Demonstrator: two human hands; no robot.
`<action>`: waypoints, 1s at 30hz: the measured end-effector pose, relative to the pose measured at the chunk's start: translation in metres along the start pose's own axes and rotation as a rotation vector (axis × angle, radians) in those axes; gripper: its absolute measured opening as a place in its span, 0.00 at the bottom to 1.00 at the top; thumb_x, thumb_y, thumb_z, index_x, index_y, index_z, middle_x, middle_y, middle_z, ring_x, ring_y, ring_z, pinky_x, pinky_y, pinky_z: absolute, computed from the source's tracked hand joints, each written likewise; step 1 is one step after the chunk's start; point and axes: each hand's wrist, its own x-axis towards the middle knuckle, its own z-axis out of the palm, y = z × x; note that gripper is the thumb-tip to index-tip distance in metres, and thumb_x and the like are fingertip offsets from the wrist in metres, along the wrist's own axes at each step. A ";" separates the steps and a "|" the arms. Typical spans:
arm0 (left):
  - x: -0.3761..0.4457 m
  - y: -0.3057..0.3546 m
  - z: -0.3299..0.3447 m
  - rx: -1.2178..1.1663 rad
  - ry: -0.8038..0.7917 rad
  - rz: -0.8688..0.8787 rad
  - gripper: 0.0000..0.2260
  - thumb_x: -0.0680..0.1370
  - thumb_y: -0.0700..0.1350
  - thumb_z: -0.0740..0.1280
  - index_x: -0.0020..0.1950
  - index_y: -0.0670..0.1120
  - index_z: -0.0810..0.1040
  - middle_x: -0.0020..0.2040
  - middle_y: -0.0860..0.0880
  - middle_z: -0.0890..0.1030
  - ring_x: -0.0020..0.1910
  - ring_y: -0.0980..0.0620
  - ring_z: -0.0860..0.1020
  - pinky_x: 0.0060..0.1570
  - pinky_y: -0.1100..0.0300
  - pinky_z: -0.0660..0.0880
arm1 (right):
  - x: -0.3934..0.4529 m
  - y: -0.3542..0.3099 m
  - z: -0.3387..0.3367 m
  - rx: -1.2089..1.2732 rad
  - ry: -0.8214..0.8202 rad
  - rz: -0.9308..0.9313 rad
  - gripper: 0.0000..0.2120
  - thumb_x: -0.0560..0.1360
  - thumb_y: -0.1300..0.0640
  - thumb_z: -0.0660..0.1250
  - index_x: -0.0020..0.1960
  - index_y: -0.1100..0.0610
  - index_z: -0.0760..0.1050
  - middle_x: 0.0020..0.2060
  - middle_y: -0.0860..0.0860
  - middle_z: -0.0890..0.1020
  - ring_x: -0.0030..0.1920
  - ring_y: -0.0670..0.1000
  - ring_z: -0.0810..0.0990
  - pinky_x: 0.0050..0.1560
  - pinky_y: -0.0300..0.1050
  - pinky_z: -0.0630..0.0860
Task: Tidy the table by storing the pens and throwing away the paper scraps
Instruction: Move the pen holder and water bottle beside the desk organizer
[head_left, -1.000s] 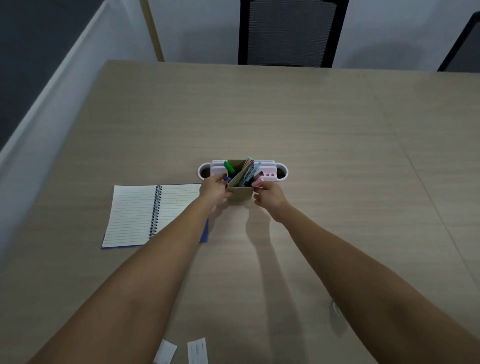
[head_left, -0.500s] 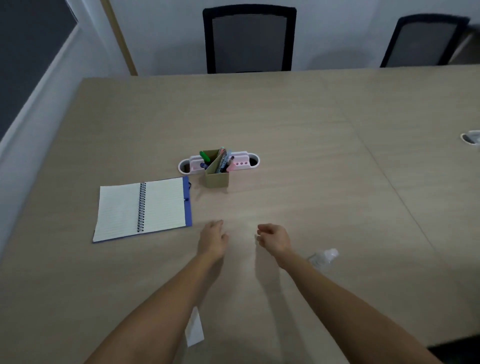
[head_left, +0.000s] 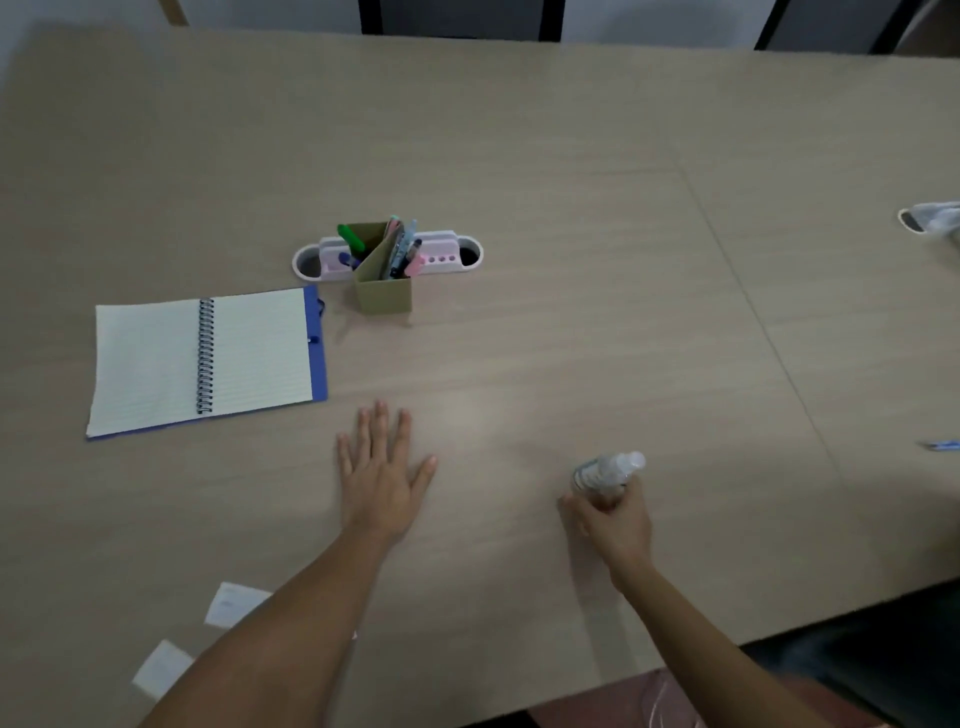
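Moved since half a second ago: both hands, which hung loose over the bare middle of the table, have parted, the right one going right to a small bottle and the left one settling flat. Right hand: fingers clenched around the lower body of the clear bottle, whose cap end points far and right; the bottle looks tilted, and whether its base touches the table cannot be told. Left hand: fingers released and spread, palm down on the wood, holding nothing. Outward from the hands: open notebook to the far left; beyond it the brown pen box with pens standing in it, set against a white and pink desk organiser. Paper scraps, two white pieces near the left forearm at the near edge, not yet thrown away. One small blue item at the right edge, possibly a stray pen, too blurred to say. Risks, as judged: the grip sits low on a smooth bottle, so it may slip or tip on lifting; the left forearm lies just beside the scraps and could sweep them off the near edge; attention on the bottle may leave the scraps and the blue item overlooked.
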 end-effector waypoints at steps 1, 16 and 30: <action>0.000 0.000 0.001 0.004 0.008 -0.006 0.33 0.76 0.65 0.51 0.77 0.53 0.51 0.80 0.46 0.52 0.79 0.45 0.49 0.75 0.42 0.48 | 0.006 -0.011 0.003 -0.014 -0.001 -0.050 0.11 0.64 0.57 0.76 0.40 0.56 0.74 0.32 0.51 0.80 0.33 0.50 0.78 0.33 0.38 0.73; 0.002 0.001 0.006 0.005 0.085 -0.051 0.32 0.74 0.64 0.59 0.75 0.55 0.59 0.78 0.49 0.60 0.77 0.48 0.58 0.73 0.44 0.56 | 0.111 -0.218 0.146 -0.105 -0.235 -0.464 0.19 0.65 0.59 0.75 0.55 0.58 0.76 0.44 0.52 0.80 0.44 0.52 0.77 0.48 0.48 0.75; -0.001 0.000 0.001 -0.050 0.065 -0.048 0.32 0.74 0.65 0.56 0.76 0.56 0.56 0.79 0.50 0.56 0.78 0.49 0.54 0.74 0.46 0.51 | 0.136 -0.224 0.181 -0.245 -0.279 -0.492 0.26 0.68 0.52 0.74 0.63 0.58 0.71 0.57 0.58 0.81 0.55 0.59 0.80 0.59 0.57 0.76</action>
